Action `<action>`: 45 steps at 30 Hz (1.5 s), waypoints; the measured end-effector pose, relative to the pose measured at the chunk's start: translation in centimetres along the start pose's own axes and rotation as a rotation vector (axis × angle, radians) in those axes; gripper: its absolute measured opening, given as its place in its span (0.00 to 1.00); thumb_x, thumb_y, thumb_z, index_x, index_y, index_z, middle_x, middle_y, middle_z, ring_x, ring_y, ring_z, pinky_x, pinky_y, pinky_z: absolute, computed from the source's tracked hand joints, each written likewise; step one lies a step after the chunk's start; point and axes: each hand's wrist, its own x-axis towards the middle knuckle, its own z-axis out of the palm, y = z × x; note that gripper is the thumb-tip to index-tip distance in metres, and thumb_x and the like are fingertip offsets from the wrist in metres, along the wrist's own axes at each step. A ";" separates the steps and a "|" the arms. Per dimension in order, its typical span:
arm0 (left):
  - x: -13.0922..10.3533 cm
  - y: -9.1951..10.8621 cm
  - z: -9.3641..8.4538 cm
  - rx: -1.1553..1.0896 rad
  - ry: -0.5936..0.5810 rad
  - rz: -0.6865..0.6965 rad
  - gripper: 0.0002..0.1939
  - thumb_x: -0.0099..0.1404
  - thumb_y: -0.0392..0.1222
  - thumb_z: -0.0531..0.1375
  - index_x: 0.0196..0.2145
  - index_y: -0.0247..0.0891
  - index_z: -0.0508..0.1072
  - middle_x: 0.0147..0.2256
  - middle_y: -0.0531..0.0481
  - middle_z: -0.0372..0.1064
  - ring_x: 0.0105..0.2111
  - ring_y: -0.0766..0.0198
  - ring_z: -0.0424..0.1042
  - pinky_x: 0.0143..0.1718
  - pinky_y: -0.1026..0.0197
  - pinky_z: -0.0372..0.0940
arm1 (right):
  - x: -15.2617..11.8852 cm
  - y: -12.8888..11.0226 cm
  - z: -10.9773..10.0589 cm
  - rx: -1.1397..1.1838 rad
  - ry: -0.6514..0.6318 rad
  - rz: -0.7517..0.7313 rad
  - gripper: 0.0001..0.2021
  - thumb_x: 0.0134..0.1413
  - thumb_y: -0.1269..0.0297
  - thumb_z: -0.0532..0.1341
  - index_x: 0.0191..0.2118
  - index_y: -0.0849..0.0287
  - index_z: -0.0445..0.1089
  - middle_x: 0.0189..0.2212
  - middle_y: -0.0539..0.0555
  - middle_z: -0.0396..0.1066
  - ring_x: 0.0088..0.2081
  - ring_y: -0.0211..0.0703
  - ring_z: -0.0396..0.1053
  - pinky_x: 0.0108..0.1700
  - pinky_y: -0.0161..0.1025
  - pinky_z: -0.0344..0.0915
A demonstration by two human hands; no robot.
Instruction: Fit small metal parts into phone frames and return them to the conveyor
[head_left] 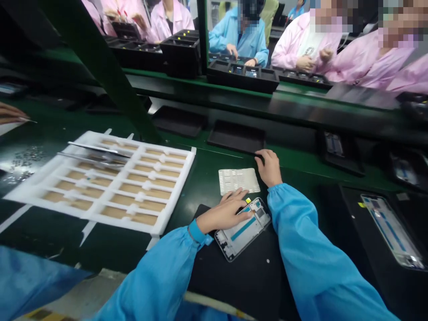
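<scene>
A phone frame [241, 235], silver with blue strips and a yellow tab, lies at an angle on a black mat [234, 285]. My left hand [230, 210] rests over its upper left edge, fingers stretched out, the thumb over the frame's inside. Just beyond these fingertips is a pale sheet of small silvery stickers [239, 179]. My right hand [270, 168] is to the right of the sheet, its fingers curled around the near right corner of a flat black tray [236, 136]. Part of that corner is hidden by the fingers.
At left sits a white partitioned tray [110, 189] with tweezers [93, 158] across it. A green post [103, 71] slants behind it. More black trays line the back; another phone frame [393, 232] lies at right. Co-workers [242, 35] sit opposite, and a co-worker's hand [11, 113] shows at far left.
</scene>
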 end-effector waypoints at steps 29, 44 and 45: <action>-0.7 -2.2 -0.4 0.039 0.005 0.113 0.20 0.71 0.57 0.52 0.46 0.40 0.73 0.69 0.47 0.47 0.70 0.54 0.41 0.69 0.47 0.38 | -7.3 -1.9 -2.5 0.651 -0.250 0.220 0.18 0.60 0.44 0.55 0.33 0.56 0.63 0.29 0.51 0.66 0.33 0.42 0.66 0.38 0.40 0.67; -6.9 6.6 -1.7 0.475 0.119 -0.034 0.12 0.74 0.46 0.51 0.41 0.43 0.73 0.29 0.51 0.74 0.29 0.56 0.75 0.28 0.62 0.58 | -11.6 -9.5 -11.9 0.914 -0.036 0.355 0.11 0.57 0.57 0.66 0.38 0.56 0.66 0.30 0.51 0.74 0.30 0.39 0.72 0.35 0.37 0.70; -7.0 6.9 -1.3 0.557 0.111 -0.031 0.11 0.73 0.45 0.52 0.38 0.41 0.73 0.27 0.51 0.74 0.27 0.56 0.74 0.27 0.61 0.57 | -12.2 -10.2 -12.6 0.880 -0.064 0.343 0.09 0.58 0.58 0.65 0.38 0.56 0.65 0.30 0.51 0.74 0.30 0.39 0.72 0.34 0.36 0.70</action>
